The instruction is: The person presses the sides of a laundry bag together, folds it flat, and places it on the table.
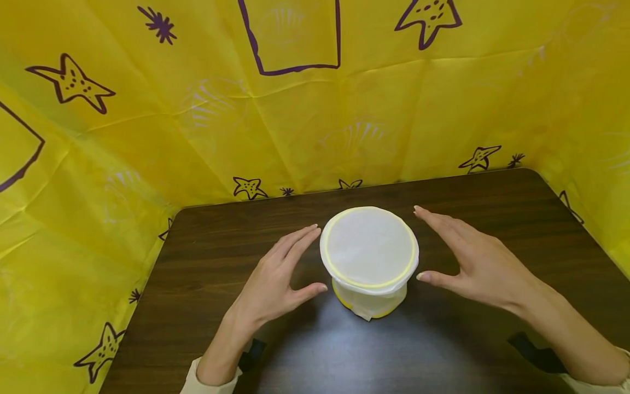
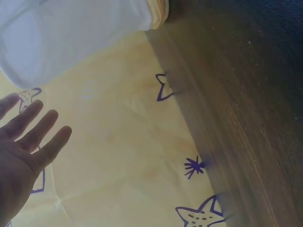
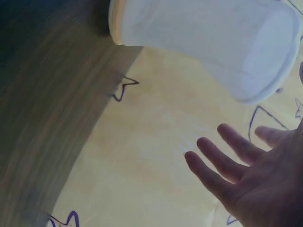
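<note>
A white cloth-covered cylinder (image 1: 370, 249) stands upright on the dark wooden table (image 1: 221, 262), its round flat top edged with a thin yellow ring. Yellow also shows at its base, where a small pale flap sticks out toward the front. To its left, my left hand (image 1: 275, 282) is held with fingers spread and thumb apart, the tips close to the rim. On the other side my right hand (image 1: 479, 265) mirrors it, a small gap between its thumb and the cylinder. Both wrist views show the white side wall (image 2: 80, 42) (image 3: 189, 28) beyond the extended fingers.
A yellow sheet (image 1: 295, 126) printed with purple starfish hangs behind the table and along both sides. The table's back edge (image 1: 305, 196) meets this sheet. Dark bands (image 1: 536, 353) are at both wrists, near the pale sleeves (image 1: 209, 377).
</note>
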The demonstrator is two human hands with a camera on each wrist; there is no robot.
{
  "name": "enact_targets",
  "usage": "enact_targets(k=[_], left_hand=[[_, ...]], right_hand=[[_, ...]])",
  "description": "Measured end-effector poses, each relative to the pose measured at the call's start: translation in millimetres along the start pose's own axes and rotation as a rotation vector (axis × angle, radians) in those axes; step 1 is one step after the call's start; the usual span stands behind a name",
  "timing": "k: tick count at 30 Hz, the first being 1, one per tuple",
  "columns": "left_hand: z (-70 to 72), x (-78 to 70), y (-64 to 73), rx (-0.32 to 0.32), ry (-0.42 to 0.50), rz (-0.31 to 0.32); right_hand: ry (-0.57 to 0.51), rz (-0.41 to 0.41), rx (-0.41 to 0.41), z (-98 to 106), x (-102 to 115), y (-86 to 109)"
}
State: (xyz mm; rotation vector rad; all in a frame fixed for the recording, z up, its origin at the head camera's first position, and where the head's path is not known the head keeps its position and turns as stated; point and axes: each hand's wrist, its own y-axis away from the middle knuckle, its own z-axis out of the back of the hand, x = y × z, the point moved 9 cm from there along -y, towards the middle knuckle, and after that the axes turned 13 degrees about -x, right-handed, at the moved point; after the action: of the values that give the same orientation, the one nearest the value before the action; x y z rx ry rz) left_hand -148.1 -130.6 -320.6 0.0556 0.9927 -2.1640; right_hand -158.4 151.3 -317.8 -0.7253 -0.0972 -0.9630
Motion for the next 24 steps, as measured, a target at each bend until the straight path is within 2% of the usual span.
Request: enact_targets(k=[11, 24], left_hand=[[-2.8, -6.5, -9.6, -0.014, 0.065, -0.023], [-4.5, -9.6, -16.4, -0.052, 0.083, -0.051]], right_hand=[[-0.044, 0.006, 0.02, -4.1, 7.9, -4.7], [-0.091, 0.023, 0.026, -12.0, 9.9, -7.2]])
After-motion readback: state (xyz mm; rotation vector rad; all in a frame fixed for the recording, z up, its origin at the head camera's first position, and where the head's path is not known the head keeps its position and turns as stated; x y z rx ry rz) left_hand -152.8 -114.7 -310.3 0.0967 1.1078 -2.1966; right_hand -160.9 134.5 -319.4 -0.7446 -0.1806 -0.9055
